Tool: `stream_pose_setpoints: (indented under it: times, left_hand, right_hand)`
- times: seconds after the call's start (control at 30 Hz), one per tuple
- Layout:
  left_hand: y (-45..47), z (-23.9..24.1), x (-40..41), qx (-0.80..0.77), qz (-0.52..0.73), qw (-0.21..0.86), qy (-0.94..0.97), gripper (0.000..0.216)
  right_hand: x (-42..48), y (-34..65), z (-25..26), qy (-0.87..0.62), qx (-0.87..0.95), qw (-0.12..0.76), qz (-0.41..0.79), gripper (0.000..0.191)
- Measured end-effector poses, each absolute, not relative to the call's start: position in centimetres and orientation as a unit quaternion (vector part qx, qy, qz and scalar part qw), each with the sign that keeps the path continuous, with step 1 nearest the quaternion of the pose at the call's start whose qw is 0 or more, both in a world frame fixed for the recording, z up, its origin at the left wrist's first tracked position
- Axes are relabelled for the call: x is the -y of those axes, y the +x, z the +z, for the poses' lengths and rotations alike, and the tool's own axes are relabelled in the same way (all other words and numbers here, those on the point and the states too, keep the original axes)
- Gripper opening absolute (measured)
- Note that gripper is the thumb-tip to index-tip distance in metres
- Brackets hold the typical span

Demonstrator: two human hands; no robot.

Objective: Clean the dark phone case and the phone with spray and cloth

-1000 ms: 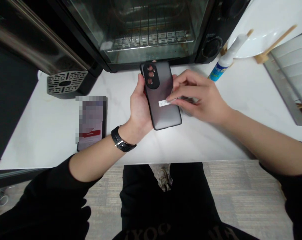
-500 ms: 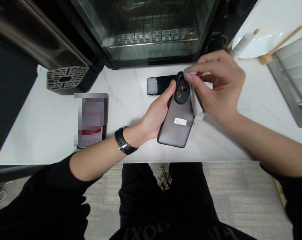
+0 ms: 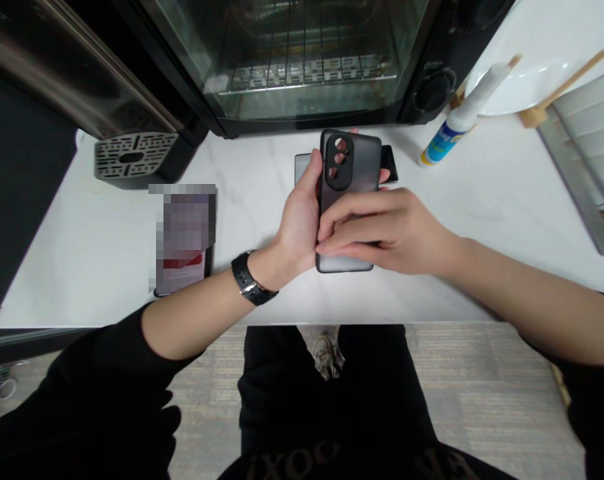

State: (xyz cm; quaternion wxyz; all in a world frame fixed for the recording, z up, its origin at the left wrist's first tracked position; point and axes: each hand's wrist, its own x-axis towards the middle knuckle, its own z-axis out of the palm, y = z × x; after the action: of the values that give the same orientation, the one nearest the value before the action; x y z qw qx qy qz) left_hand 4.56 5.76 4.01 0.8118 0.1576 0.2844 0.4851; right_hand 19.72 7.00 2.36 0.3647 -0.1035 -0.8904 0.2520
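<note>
A dark translucent phone case (image 3: 366, 167) with a black camera surround and open lens holes is held upright over the counter. My left hand (image 3: 302, 213) grips it from the left, thumb along its edge and fingertips showing past the right edge. Across its lower half lies my right hand (image 3: 382, 230), fingers bent together and their tips pressed at the case's left edge. The label and the white tissue are out of sight. Partly hidden behind the case, a black phone (image 3: 391, 165) rests on the counter.
A toaster oven (image 3: 312, 123) stands at the back, with a machine's drip tray (image 3: 132, 157) to its left. Another phone (image 3: 185, 247), its screen pixelated, lies at left. A tube with a blue label (image 3: 445, 140), a white basin (image 3: 507, 93) and a metal-edged rack (image 3: 572, 180) are at right.
The case has moved up and left and turned more upright. My right hand has gone from its top corner down across its lower half. The white tissue no longer shows.
</note>
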Motion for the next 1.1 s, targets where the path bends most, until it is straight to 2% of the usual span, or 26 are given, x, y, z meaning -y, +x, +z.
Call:
stream_pose_setpoints:
  times: [0.2, 0.33, 0.53, 0.77, 0.97, 1.1]
  left_hand:
    - [3.3, 3.6, -6.8, -0.300, 0.534, 0.765, 0.200, 0.062]
    - [3.0, 3.2, -7.3, -0.286, 0.544, 0.768, 0.181, 0.062]
    - [3.8, 4.3, -6.4, -0.309, 0.528, 0.781, 0.123, 0.046]
    - [4.4, 4.8, -5.3, -0.349, 0.458, 0.815, 0.061, 0.040]
    - [4.5, 4.3, -5.3, -0.362, 0.448, 0.812, 0.095, 0.040]
    - [4.9, 4.2, -5.4, -0.308, 0.468, 0.815, 0.145, 0.044]
  right_hand:
    - [-7.3, 20.3, 2.9, -0.060, 0.914, 0.297, 0.270, 0.015]
    - [-9.1, 21.6, 3.0, -0.130, 0.905, 0.328, 0.236, 0.016]
    - [-10.1, 22.0, 2.7, -0.276, 0.847, 0.429, 0.148, 0.015]
    - [-8.5, 21.6, 3.5, -0.375, 0.781, 0.460, 0.194, 0.017]
    - [-8.3, 20.9, 2.8, -0.320, 0.782, 0.483, 0.230, 0.013]
    - [-7.6, 20.1, 2.4, -0.223, 0.844, 0.433, 0.224, 0.012]
